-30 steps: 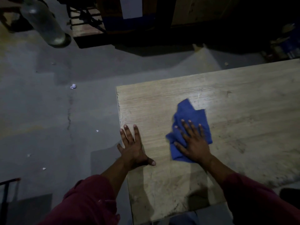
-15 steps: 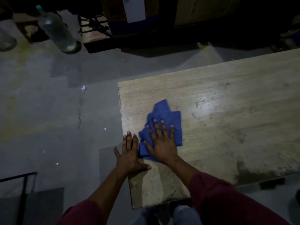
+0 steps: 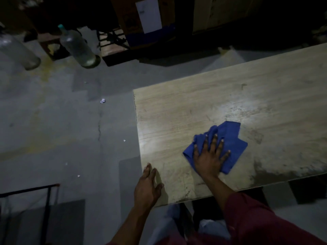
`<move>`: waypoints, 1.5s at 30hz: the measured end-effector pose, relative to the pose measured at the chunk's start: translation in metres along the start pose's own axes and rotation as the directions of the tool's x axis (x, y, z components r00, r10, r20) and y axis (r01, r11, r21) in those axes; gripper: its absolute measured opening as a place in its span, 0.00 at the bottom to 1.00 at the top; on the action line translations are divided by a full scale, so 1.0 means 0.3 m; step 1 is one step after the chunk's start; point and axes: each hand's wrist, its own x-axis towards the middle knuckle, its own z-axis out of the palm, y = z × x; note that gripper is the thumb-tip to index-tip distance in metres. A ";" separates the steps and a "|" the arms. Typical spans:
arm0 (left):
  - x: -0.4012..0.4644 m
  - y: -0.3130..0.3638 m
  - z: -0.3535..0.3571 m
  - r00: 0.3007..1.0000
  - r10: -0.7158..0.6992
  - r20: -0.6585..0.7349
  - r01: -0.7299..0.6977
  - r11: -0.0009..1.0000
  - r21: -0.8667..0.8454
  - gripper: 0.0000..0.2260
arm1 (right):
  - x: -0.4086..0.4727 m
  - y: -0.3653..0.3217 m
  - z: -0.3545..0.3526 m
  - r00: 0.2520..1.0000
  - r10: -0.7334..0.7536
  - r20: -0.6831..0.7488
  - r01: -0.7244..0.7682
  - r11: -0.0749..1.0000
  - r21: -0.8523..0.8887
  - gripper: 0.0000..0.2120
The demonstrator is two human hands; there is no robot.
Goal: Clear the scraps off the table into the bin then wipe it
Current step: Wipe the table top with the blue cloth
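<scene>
A pale wood-grain table (image 3: 194, 106) fills the right side of the head view. On it lies a crumpled blue cloth (image 3: 233, 140). My right hand (image 3: 210, 156) presses flat on the cloth with its fingers spread. At the table's near left corner my left hand (image 3: 147, 186) rests flat, fingers straight and together. Dark smudges mark the table's near right part. No bin is in view.
The grey concrete floor (image 3: 53, 129) to the left carries small paper scraps (image 3: 102, 100). Two clear plastic bottles (image 3: 79, 48) stand at the back left. A dark metal frame (image 3: 47, 197) stands at the lower left. Dark boxes and furniture line the far side.
My right hand has slid the blue cloth to the right, away from my left hand. My left hand stays at the table's left corner. The camera view has shifted.
</scene>
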 end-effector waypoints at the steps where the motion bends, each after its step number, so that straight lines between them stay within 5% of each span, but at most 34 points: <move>1: -0.015 0.003 0.005 1.000 -0.006 -0.001 0.006 1.000 -0.010 0.33 | -0.031 -0.048 0.007 1.000 0.001 0.006 -0.001 1.000 0.029 0.35; 5: -0.064 -0.019 0.032 1.000 -0.020 -0.022 0.019 0.999 -0.043 0.31 | -0.179 -0.149 0.048 0.928 -0.370 0.049 0.368 0.929 0.040 0.33; 9: -0.080 -0.024 0.053 0.998 -0.030 -0.053 0.026 0.997 -0.068 0.30 | -0.213 -0.041 0.047 0.632 -0.769 0.099 0.763 0.639 0.097 0.32; 12: -0.085 -0.006 0.057 0.995 -0.071 -0.075 0.062 0.992 -0.112 0.30 | -0.137 0.161 0.003 0.472 -0.868 0.154 0.872 0.486 0.062 0.33; 15: -0.090 0.016 0.058 0.993 -0.089 -0.075 0.077 0.984 -0.158 0.31 | -0.044 0.380 -0.066 0.639 -0.739 0.213 0.755 0.655 0.009 0.35; 20: -0.095 0.002 0.078 0.979 -0.140 -0.148 0.091 0.950 -0.298 0.31 | -0.064 0.534 -0.117 0.947 -0.284 0.149 0.294 0.954 -0.055 0.31; 24: -0.104 0.004 0.084 0.962 -0.203 -0.182 0.101 0.887 -0.451 0.31 | -0.206 0.342 -0.081 0.998 -0.012 0.061 0.013 1.000 -0.008 0.31; 27: -0.126 0.021 0.080 0.887 -0.378 -0.265 0.180 0.812 -0.555 0.26 | -0.299 0.192 -0.044 0.977 -0.190 0.100 0.188 0.982 0.027 0.32; 31: -0.183 0.020 0.089 0.826 -0.496 -0.268 0.182 0.684 -0.707 0.14 | -0.377 0.041 0.007 0.804 -0.568 0.175 0.569 0.821 0.050 0.34; 35: -0.210 -0.023 0.099 0.790 -0.586 -0.179 0.228 0.552 -0.802 0.08 | -0.431 -0.035 0.056 0.372 -0.890 0.265 0.896 0.419 0.147 0.38; 38: -0.211 -0.046 0.092 0.799 -0.593 -0.099 0.237 0.461 -0.855 0.10 | -0.337 0.023 0.057 0.089 -0.950 0.298 0.986 0.127 0.111 0.38; 40: -0.211 -0.064 0.096 0.805 -0.587 -0.085 0.245 0.460 -0.853 0.15 | -0.259 0.068 0.037 0.140 -0.942 0.303 0.983 0.168 0.068 0.40; 45: -0.188 -0.120 0.085 0.807 -0.574 0.138 0.358 0.289 -0.888 0.19 | -0.218 0.046 -0.020 0.749 -0.627 0.217 0.653 0.753 -0.079 0.36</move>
